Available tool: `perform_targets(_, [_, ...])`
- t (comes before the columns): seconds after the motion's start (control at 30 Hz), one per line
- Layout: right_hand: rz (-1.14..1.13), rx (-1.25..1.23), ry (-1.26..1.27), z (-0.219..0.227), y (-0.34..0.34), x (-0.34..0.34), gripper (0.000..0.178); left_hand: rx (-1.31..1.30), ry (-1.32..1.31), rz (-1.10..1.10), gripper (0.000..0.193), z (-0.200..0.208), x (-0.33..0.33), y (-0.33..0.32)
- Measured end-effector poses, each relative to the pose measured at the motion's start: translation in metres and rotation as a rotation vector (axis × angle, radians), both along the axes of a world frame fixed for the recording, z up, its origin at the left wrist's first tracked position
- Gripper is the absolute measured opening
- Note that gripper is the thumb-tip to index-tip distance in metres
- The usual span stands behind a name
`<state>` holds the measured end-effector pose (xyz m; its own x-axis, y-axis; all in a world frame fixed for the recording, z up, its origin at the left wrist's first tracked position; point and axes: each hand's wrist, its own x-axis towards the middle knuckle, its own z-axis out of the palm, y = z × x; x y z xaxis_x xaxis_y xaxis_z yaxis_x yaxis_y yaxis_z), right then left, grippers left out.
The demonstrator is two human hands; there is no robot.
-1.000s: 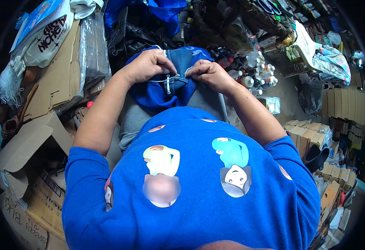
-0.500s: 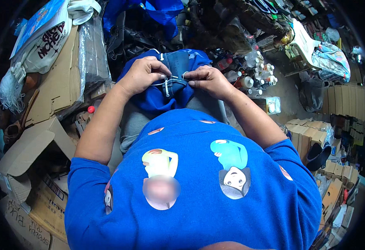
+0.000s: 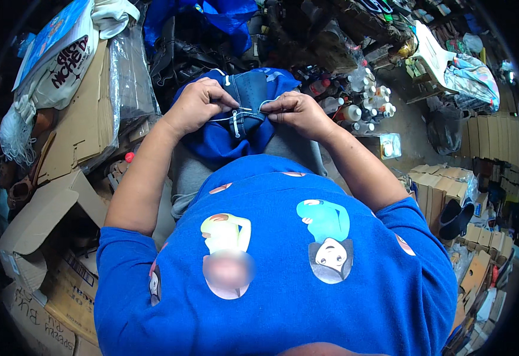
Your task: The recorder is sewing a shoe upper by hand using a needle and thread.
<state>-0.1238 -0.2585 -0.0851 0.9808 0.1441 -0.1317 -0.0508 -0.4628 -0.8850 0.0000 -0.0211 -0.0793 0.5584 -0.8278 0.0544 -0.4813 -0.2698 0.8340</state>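
On my lap, over blue cloth (image 3: 227, 141), lies a dark blue piece (image 3: 250, 89) with small perforations and pale stitching, like a shoe upper. White lace (image 3: 234, 124) runs through it in short lengths along its left side. My left hand (image 3: 199, 107) is at its left edge, thumb and forefinger closed on the white lace, with a thin pale end pointing right from the fingertips. At its right edge my right hand (image 3: 298, 113) pinches another stretch of the lace, which loops up above the fingers. The palms hide parts of the cloth.
Several capped bottles (image 3: 366, 101) stand on the floor beyond my right hand. Flattened cardboard (image 3: 78, 113) leans at the left, above an open carton (image 3: 52, 219). A white plastic chair (image 3: 431, 56) is at the far right. Stacked boxes (image 3: 443, 184) stand lower down.
My left hand has shifted slightly left, and the lace between the hands shows a bit more. The lace loop above my right fingers looks larger. Both hands keep their pinch.
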Motion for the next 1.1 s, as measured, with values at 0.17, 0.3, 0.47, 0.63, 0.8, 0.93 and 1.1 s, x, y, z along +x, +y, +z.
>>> perform_targets(0.17, [0.008,-0.048,-0.059,-0.007,0.002,-0.001,0.023,0.015,0.157,-0.006,0.018,0.002,-0.003,-0.007])
perform_targets(0.3, [-0.006,-0.068,-0.099,-0.006,0.003,-0.006,0.023,0.0,0.227,0.059,0.017,-0.001,-0.014,-0.004])
perform_targets(0.47, [0.001,-0.215,-0.236,0.003,0.002,-0.005,0.024,0.012,0.031,0.116,0.02,0.0,-0.002,0.019])
perform_targets(0.63, [0.098,-0.109,-0.071,0.013,0.0,0.001,0.037,-0.012,0.161,0.12,0.02,0.01,-0.005,0.018])
perform_targets(0.8, [0.089,-0.016,0.022,0.008,-0.003,0.009,0.04,0.028,0.066,0.067,0.022,0.005,-0.008,0.011])
perform_targets(0.93, [0.08,-0.035,0.045,0.01,-0.001,0.011,0.04,0.009,-0.018,0.053,0.023,0.006,-0.007,0.01])
perform_targets(1.1, [0.068,0.01,0.027,0.007,-0.002,0.011,0.033,0.012,-0.12,0.028,0.023,0.012,-0.009,0.008])
